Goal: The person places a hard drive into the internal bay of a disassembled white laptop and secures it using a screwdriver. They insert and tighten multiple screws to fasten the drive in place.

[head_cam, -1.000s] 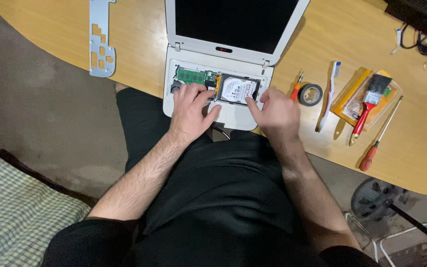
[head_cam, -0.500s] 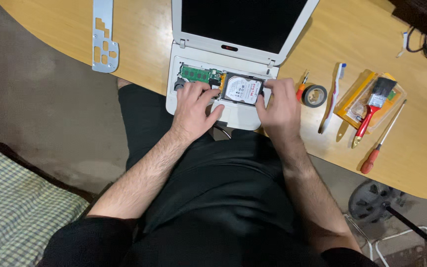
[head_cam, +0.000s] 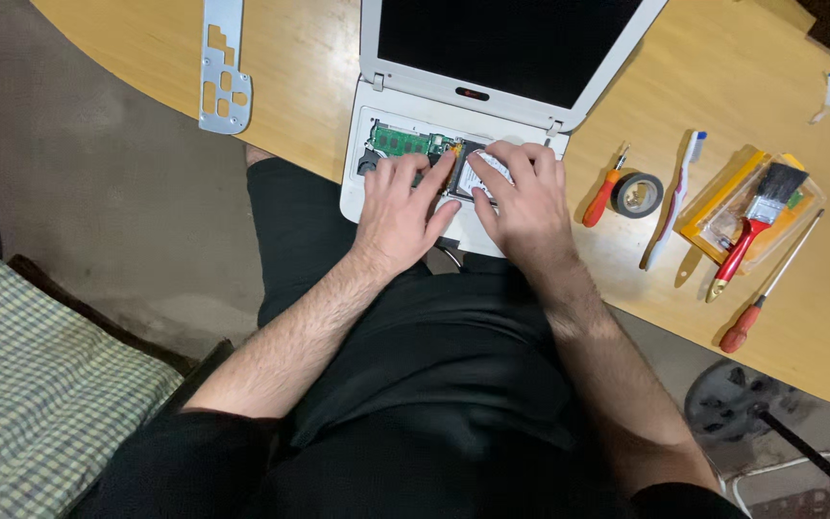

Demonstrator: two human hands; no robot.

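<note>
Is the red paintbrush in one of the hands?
No, the paintbrush lies on the table, off to the side of the right hand, and both hands, the left hand too, are on the laptop.

Surface: a curved wooden table, light yellow-brown.
Centre: a white laptop lies opened up at the near edge, screen dark, its base uncovered.
Left: a flat grey metal plate with cut-outs, well apart from the laptop.
Right of laptop: a small red screwdriver just beside a roll of black tape, then a toothbrush.
Further right: a yellow tray (perhaps under clear wrapping) bearing a red-handled paintbrush; a long red-handled screwdriver beside it.
</note>
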